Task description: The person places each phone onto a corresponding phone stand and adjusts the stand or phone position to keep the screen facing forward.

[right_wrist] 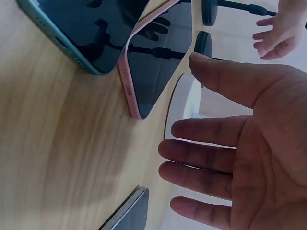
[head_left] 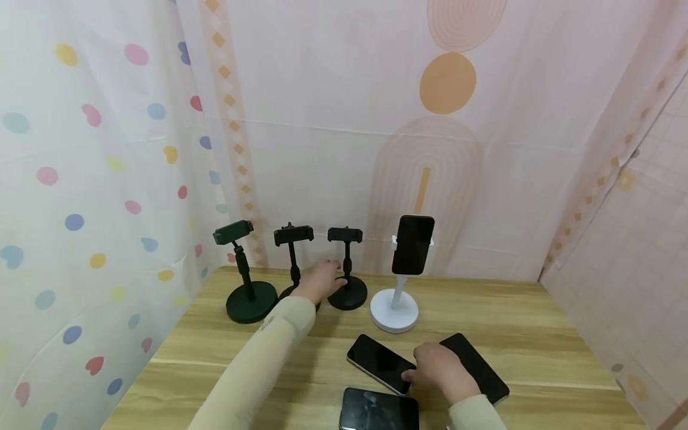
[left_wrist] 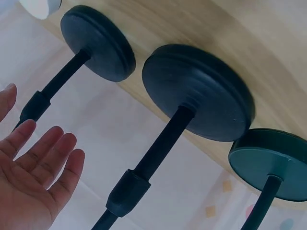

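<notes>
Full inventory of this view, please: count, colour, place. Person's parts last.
green stand: 1, dark green, table's far left
black stands: 2, black, between green and white stands
white stand: 1, white, right of black stands
mounted phone: 1, black, in white stand
loose phones: 3, dark screens, table front
table: 1, light wood, centre
dotted cloth: 1, white, multicoloured spots, left
back cloth: 1, pale pink, behind table
hands: 2, bare, left by black stands, right among loose phones
sleeves: 2, cream, both arms
</notes>
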Motion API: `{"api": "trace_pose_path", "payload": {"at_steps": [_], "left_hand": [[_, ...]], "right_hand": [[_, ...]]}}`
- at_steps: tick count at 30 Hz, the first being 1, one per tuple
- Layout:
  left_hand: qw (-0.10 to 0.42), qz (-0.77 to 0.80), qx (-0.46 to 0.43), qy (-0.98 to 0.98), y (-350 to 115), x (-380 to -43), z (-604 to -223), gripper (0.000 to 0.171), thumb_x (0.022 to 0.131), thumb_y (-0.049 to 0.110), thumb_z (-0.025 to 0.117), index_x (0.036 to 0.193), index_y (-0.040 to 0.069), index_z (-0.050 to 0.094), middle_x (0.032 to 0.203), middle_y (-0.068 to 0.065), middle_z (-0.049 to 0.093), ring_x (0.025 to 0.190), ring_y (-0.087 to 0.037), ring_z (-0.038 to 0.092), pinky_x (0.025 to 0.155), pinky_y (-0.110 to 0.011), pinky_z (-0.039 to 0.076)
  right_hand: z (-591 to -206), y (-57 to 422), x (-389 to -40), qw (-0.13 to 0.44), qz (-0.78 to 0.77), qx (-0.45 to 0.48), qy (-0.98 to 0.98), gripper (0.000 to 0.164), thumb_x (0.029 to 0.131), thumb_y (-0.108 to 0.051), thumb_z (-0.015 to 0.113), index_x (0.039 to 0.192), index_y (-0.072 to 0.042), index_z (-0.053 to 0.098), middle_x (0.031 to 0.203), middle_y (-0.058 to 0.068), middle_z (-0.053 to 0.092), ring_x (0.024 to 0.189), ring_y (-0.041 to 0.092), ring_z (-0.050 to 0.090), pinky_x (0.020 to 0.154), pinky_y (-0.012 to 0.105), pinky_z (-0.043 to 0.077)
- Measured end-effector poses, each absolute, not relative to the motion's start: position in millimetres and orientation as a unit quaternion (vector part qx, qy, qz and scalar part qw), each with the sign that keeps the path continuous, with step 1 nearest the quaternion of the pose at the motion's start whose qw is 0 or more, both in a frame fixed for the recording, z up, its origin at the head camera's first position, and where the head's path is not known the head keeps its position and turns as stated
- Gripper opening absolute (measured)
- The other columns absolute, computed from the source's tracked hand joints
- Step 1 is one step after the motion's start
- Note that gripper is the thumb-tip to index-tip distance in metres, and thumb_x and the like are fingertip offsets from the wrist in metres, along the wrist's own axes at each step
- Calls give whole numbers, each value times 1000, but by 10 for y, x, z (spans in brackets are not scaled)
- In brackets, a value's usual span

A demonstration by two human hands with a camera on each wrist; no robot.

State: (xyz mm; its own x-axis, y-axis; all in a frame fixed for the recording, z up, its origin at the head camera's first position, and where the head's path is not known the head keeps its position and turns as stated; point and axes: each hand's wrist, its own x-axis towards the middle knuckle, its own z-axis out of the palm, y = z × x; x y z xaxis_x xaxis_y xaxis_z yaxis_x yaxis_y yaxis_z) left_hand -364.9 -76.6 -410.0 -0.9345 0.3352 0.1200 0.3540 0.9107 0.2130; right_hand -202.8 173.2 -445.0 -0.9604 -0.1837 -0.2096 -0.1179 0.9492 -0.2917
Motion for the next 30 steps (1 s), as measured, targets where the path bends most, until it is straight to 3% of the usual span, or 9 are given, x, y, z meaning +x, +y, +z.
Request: {"api": "trace_pose_path", "payload": {"at_steps": [10, 13, 16, 20, 30], "left_hand": [[54, -168, -132, -975, -628, -3867, -4025, 57, 100, 41, 58, 142, 3, 53, 138, -17, 57, 121, -34, 57, 95, -49, 49], [62, -226, -129, -963, -573, -3906, -4026, 49, 101, 37, 57, 134, 0, 58, 128, -17, 63, 115, -34, 61, 95, -48, 48], [73, -286, -132, -946, -546, -3939, -4050, 33, 102, 30, 58, 113, -1, 65, 107, -16, 69, 100, -32, 65, 90, -46, 50], [81, -316, -129, -937, -525, -3972, -4090, 24, 102, 25, 59, 92, 3, 61, 86, -11, 65, 84, -28, 63, 83, -44, 51], [168, -230, -167, -944, -417, -3837, -4173, 19, 101, 13, 59, 101, -5, 64, 91, -17, 68, 83, -30, 68, 78, -41, 55]], "right_hand": [[-4510, 1756, -2042, 93, -121, -77, 985, 32, 84, -34, 78, 83, -4, 66, 85, 8, 62, 78, 26, 60, 74, 48, 52], [-4507, 1763, -2047, 79, -122, -76, 987, 33, 84, -34, 78, 88, -3, 67, 88, 10, 62, 80, 27, 61, 75, 49, 51], [-4498, 1767, -2054, 71, -123, -74, 987, 37, 84, -35, 78, 96, -1, 68, 91, 11, 62, 83, 29, 61, 77, 50, 51], [-4496, 1773, -2057, 74, -131, -71, 986, 42, 85, -35, 78, 105, 1, 68, 97, 12, 62, 88, 30, 62, 81, 50, 51], [-4508, 1822, -2035, 70, -148, -63, 985, 48, 84, -35, 78, 112, 2, 68, 107, 16, 65, 97, 35, 63, 85, 51, 51]]}}
